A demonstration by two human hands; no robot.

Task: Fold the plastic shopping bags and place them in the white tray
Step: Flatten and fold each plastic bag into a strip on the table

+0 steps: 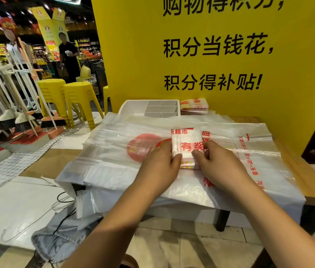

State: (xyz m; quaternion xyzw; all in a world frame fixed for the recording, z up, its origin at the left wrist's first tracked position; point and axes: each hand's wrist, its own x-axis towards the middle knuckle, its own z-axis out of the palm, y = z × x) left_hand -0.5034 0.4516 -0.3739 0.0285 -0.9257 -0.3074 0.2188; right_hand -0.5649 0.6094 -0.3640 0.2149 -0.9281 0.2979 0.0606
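A white plastic bag with red print, folded into a small packet (186,141), lies on a stack of flat unfolded bags (114,155) spread over the table. My left hand (162,163) pinches the packet's left edge with thumb on top. My right hand (216,161) pinches its right edge the same way. A white tray (131,106) with grey dividers stands at the table's far edge. Beside it on the right sits a pile of folded bags (194,106).
A yellow sign wall (211,55) rises behind the table. Yellow stools (75,97) and a rack of brooms (7,113) stand to the left. Cables and a grey bag (59,235) lie on the floor below the table's wooden edge (307,182).
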